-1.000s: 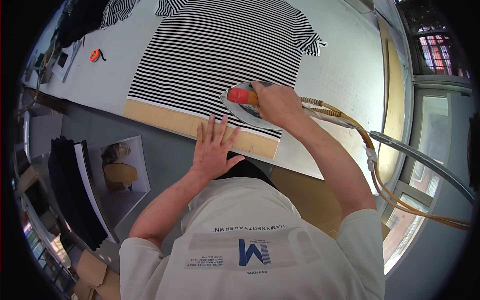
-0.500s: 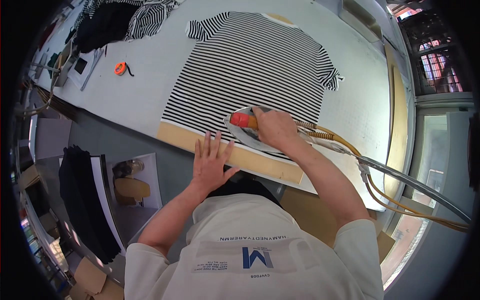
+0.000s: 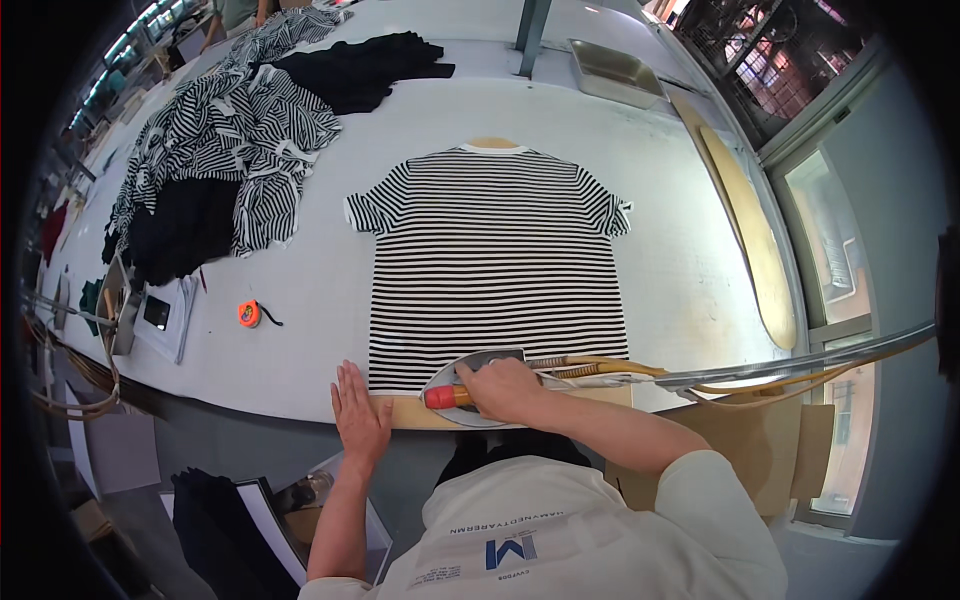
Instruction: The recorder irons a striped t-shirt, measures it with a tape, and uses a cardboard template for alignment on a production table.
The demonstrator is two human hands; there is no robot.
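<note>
A black-and-white striped T-shirt (image 3: 495,260) lies flat on the white table, its neck pointing away from me. A tan board (image 3: 412,412) is inside it and sticks out at the hem and at the neck. My right hand (image 3: 503,388) is closed round the handle of a steam iron (image 3: 486,360), which rests on the hem near its middle. Spring-wrapped yellow hoses run from the iron to the right. My left hand (image 3: 361,412) lies flat with its fingers stretched out, beside the board's left end at the table's front edge.
Rumpled striped and black garments (image 3: 265,150) are heaped at the far left. An orange tape measure (image 3: 250,313) lies left of the shirt. At the back stands a metal tray (image 3: 615,75); a long tan board (image 3: 740,230) lies along the right edge. Black cloth (image 3: 225,530) hangs below the table.
The view has turned and shows more of the table. The iron in my right hand has moved left along the hem, and my left hand has shifted to the board's left end.
</note>
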